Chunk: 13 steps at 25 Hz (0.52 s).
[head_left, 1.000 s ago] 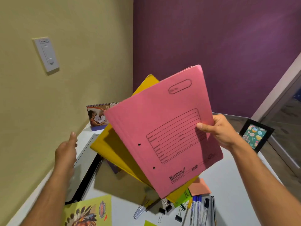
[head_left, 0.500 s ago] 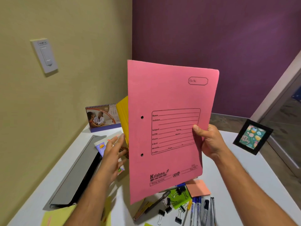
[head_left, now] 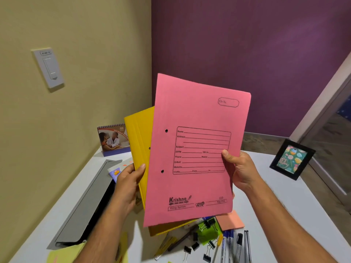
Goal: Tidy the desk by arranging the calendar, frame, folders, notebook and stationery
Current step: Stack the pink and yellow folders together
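Observation:
A pink folder (head_left: pixel 193 118) is held upright above the white desk (head_left: pixel 281 202), with a yellow folder (head_left: pixel 139 135) behind it and sticking out to the left. My right hand (head_left: pixel 240 169) grips the pink folder's right edge, thumb on its front. My left hand (head_left: pixel 130 179) grips the yellow folder's left edge. A desk calendar (head_left: pixel 113 139) stands at the back left. A black picture frame (head_left: pixel 291 158) stands at the right. Pens and markers (head_left: pixel 235 245), binder clips (head_left: pixel 195 245) and sticky pads (head_left: pixel 230 221) lie near the front edge.
A grey flap over a cable slot (head_left: pixel 85 204) runs along the desk's left side. A yellow sheet (head_left: pixel 64 253) lies at the front left and a small purple packet (head_left: pixel 115 172) sits behind my left hand. A wall switch (head_left: pixel 48 67) is on the beige wall.
My left hand has come across from the left and taken hold of the yellow folder. The folders turned from tilted to upright, and the yellow one now fans out to the left.

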Each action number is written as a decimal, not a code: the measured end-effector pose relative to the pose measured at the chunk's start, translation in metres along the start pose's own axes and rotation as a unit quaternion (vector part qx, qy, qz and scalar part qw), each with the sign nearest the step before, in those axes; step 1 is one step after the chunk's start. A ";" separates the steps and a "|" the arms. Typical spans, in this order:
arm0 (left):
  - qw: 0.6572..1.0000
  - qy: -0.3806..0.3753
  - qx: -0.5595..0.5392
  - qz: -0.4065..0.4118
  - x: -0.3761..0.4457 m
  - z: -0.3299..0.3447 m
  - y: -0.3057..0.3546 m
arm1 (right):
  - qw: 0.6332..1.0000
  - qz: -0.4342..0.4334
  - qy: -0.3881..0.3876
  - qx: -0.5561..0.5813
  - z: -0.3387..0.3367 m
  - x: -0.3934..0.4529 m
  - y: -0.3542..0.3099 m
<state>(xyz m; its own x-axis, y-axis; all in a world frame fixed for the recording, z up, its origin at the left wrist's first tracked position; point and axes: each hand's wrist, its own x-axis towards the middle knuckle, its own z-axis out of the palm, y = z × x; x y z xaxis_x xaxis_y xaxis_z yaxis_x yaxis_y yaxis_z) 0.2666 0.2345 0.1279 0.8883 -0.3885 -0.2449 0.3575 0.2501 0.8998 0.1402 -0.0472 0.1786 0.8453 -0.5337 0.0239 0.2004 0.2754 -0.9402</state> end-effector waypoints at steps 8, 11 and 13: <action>0.995 0.036 0.035 0.088 -0.009 0.014 0.029 | 0.993 0.007 0.074 -0.093 0.001 0.001 0.027; 0.990 0.028 0.035 0.136 -0.012 0.025 0.031 | 0.981 -0.029 0.119 -0.150 0.008 0.001 0.033; 0.982 0.022 0.080 0.169 -0.012 0.027 0.030 | 0.974 -0.029 0.144 -0.173 0.009 0.001 0.035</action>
<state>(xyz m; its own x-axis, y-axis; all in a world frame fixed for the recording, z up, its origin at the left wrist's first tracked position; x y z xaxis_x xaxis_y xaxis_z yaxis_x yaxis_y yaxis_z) 0.2585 0.2225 0.1672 0.9613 -0.2676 0.0654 -0.0066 0.2152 0.9765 0.1530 -0.0305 0.1485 0.6532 -0.7566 0.0306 0.0230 -0.0206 -0.9995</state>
